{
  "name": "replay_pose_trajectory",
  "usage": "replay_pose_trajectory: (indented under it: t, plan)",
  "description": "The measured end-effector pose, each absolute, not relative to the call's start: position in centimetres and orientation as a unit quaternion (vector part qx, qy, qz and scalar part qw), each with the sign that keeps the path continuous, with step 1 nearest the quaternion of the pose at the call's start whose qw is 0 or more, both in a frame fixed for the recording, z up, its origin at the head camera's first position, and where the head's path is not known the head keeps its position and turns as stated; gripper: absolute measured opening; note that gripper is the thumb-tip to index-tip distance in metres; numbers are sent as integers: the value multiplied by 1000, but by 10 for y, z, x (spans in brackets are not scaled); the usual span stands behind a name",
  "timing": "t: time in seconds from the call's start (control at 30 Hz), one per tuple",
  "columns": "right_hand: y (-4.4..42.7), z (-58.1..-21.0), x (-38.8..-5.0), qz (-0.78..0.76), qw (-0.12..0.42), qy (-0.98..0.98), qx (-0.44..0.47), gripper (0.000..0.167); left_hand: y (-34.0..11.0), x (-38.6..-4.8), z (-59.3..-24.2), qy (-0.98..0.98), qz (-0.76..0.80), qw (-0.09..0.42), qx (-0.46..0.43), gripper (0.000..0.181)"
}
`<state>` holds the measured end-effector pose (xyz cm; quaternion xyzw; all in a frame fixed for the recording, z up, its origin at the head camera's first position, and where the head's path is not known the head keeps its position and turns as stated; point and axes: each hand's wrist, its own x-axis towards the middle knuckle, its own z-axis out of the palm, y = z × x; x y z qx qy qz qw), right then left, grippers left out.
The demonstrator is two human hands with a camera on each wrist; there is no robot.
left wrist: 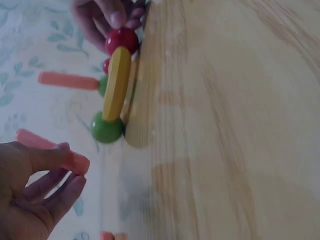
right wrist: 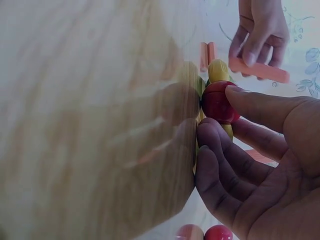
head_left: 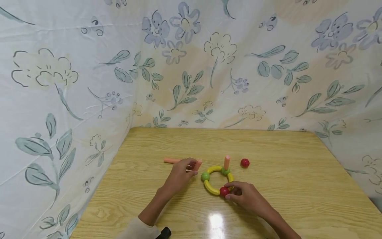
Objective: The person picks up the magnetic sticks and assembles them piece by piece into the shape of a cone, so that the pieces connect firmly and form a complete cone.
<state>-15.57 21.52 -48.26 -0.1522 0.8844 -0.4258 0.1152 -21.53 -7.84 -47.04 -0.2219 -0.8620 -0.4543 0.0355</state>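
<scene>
Orange stick (head_left: 197,165) was pinched between thumb and fingers of the left hand (head_left: 180,173); stick was held tilted, raised off the counter (head_left: 286,159), near the ring's left side but not touching it; red ball (head_left: 224,192) was gripped by thumb and fingertips of the right hand (head_left: 248,196), at the near side of the ring; ring was laid flat on the counter, between the two hands.

Ring was made up of three yellow curved pieces (head_left: 211,188), with balls set at the joints; left joint was taken by a green ball (head_left: 205,176), far joint by a second green ball (head_left: 225,171), near joint by the gripped red one; right-hand curve was partly covered by the right hand in the head view; an upright stick (head_left: 226,162) was seated on the far green ball, standing clear of the ring.

A loose red ball (head_left: 245,163) was seen on the counter, to the right of the upright stick and apart from the ring; a lying stick (head_left: 171,160) was seen beyond the left hand, its right part hidden by that hand; counter was backed by a floral cloth (head_left: 191,66); a dark object (head_left: 165,233) was seen beside the left sleeve (head_left: 139,229), too cut off to be identified.
</scene>
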Motion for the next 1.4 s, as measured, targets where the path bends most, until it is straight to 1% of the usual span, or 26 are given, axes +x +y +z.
replay_pose_trajectory:
  t: [0.33, 0.47, 0.7, 0.87, 1.0, 1.1, 1.23, 1.3, 1.4]
  plan:
    - [217, -485, -155, -425, 115, 884, -156, 36, -50, -217, -469, -848, -476, 30, -233, 31]
    - [217, -486, -155, -429, 116, 882, -159, 37, -45, -215, -470, -844, -485, 20, -227, 30]
    - [217, -484, -154, -426, 113, 883, -160, 36, -41, -213, -471, -844, -487, 16, -225, 29]
    - [218, -481, -154, -421, 115, 887, -150, 35, -41, -211, -472, -853, -472, 0, -223, 35]
    - [219, -477, -157, -409, 86, 901, -119, 30, -42, -209, -474, -868, -449, -14, -212, 40]
    - [222, -473, -162, -396, 52, 912, -90, 26, -42, -208, -476, -877, -436, -22, -202, 38]
    - [222, -469, -174, -394, 23, 916, -76, 35, -40, -207, -478, -884, -426, -38, -187, 37]
    - [222, -469, -180, -396, 19, 915, -79, 42, -38, -206, -478, -887, -425, -46, -178, 36]
    - [218, -470, -190, -400, 29, 912, -83, 48, -36, -204, -478, -890, -420, -48, -172, 32]
